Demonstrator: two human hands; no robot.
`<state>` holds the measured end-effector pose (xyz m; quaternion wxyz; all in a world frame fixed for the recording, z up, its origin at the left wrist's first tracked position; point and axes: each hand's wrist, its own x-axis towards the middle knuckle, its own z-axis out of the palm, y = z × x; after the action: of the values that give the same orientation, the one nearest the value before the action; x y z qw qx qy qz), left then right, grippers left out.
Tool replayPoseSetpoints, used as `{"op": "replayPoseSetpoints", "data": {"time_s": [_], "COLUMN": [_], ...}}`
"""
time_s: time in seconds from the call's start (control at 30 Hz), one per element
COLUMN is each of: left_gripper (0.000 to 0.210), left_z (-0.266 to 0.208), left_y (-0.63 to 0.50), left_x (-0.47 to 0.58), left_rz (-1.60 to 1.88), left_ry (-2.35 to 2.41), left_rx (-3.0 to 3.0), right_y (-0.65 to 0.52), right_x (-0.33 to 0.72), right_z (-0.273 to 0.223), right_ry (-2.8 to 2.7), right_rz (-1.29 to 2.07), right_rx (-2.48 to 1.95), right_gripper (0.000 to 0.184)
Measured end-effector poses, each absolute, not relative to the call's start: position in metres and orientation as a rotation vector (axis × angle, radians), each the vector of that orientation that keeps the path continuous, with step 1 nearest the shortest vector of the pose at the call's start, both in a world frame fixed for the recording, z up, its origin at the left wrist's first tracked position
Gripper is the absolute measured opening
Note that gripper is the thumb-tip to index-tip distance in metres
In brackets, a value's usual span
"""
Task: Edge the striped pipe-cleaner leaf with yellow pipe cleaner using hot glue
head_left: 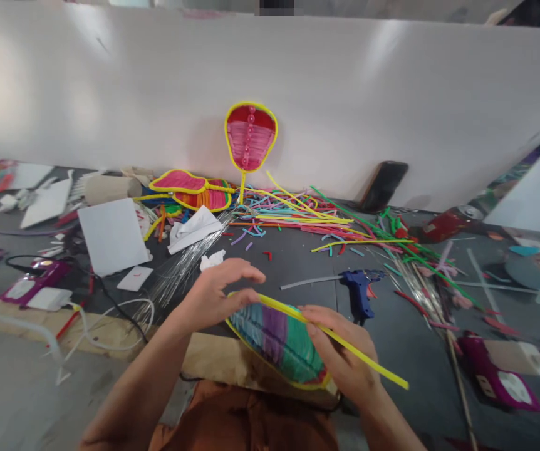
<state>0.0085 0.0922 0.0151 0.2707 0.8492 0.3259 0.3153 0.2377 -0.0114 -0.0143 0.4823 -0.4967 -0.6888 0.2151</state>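
A leaf-shaped yarn panel (pixel 274 335), wound in blue, purple and green stripes with a yellow rim, is tilted at the table's near edge. Along its upper edge runs a yellow pipe cleaner (pixel 368 360), its free end sticking out to the lower right. My right hand (pixel 345 354) grips the panel and the pipe cleaner together near the right part of that edge. At the panel's left end is my left hand (pixel 225 291), thumb and fingers apart; the thumb lies at the rim, and whether it presses there I cannot tell.
Beyond my hands lies a blue glue gun (pixel 358 294). Loose pipe cleaners (pixel 298 216) heap along the white wall (pixel 157 88), where a pink fan-shaped piece (pixel 251 138) stands upright. A phone (pixel 383 186) leans there, near a red can (pixel 453 223). White cables (pixel 110 313) trail at left.
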Motion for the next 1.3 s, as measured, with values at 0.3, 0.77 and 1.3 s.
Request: {"op": "replayPoseSetpoints", "data": {"time_s": [0.3,0.77,1.3], "left_gripper": [0.019,0.027,0.013], "left_z": [0.004,0.009,0.013], "left_y": [0.1,0.067,0.074], "left_x": [-0.024,0.034,0.043], "left_rz": [1.203,0.622,0.573], "left_ry": [1.592,0.767,0.789], "left_rx": [2.014,2.454,2.39], "right_y": [-0.012,-0.011,-0.013], "right_x": [0.242,0.236,0.238], "right_z": [-0.026,-0.015,-0.019], "right_ry": [-1.573,-1.687,-1.507], "right_rz": [0.476,0.47,0.641], "right_rx": [-1.295,-1.21,-1.174], "right_gripper": [0.016,0.02,0.018]}}
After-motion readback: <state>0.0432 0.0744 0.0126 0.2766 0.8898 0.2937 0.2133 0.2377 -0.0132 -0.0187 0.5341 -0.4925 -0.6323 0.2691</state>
